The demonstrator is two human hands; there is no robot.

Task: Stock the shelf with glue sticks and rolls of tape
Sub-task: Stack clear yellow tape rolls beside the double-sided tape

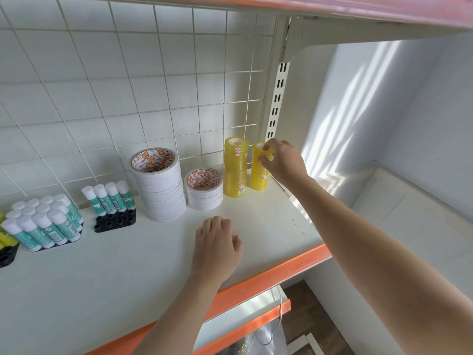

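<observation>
Right hand (281, 160) pinched the top roll of the right-hand yellow clear-tape stack (260, 167), left hand (216, 245) lay relaxed on the white shelf (128, 265); next likely: release, withdraw straight.

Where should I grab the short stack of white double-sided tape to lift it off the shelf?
Grip the short white tape stack around its low round sides, coming from the front and above. It is probably small enough for one hand, and the front is open, while the taller white stack and the yellow tape stack stand close on either side.
</observation>
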